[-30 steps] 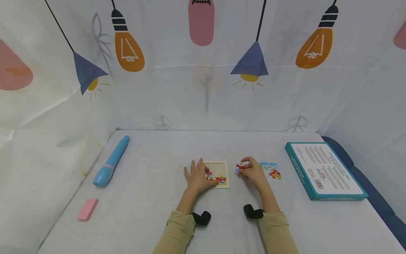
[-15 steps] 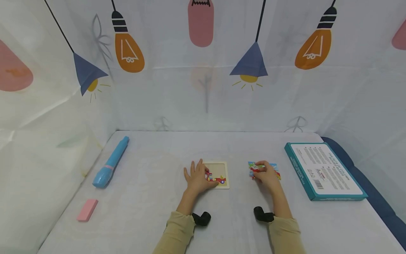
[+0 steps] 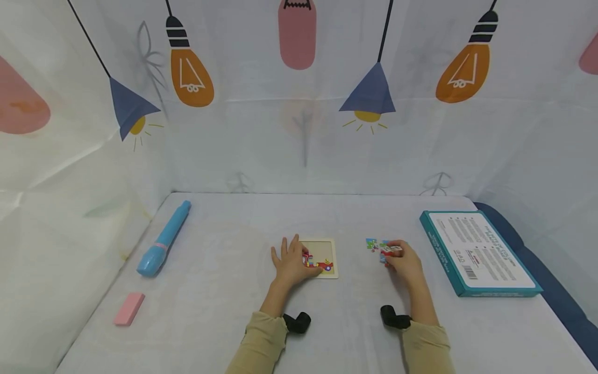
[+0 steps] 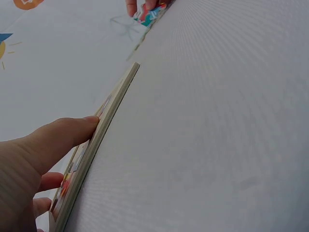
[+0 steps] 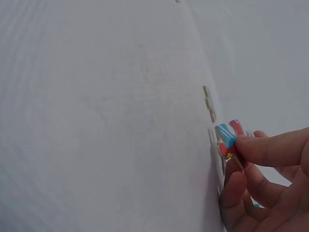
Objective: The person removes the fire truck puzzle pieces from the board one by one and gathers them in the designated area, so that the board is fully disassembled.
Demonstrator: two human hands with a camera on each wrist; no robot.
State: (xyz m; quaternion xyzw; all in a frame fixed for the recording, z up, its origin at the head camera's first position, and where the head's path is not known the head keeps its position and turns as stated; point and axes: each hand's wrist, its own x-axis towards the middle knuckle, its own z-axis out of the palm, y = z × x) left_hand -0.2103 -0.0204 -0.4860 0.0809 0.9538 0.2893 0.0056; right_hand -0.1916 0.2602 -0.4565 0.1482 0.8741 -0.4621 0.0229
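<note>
A square wooden puzzle tray [image 3: 335, 258] lies on the table, with several colourful pieces [image 3: 324, 266] along its lower part. My left hand [image 3: 291, 266] rests on the tray's left side, fingers spread, thumb near the lower edge; in the left wrist view its thumb [image 4: 63, 137] presses the tray frame [image 4: 113, 106]. Right of the tray, my right hand [image 3: 407, 264] pinches a red and blue puzzle piece [image 3: 385, 252], seen tilted between thumb and fingers in the right wrist view [image 5: 226, 135]. Loose pieces [image 3: 371, 244] lie just left of it; others are partly hidden behind the fingers.
A teal and white box [image 3: 483, 252] lies at the right of the table. On the left are a blue microphone-shaped object [image 3: 164, 239] and a pink block [image 3: 129, 309]. A white printed curtain [image 3: 243, 140] hangs behind the table.
My right hand has moved to the right, away from the tray and over the loose pieces, with a piece between its fingers. My left hand has stayed on the tray.
</note>
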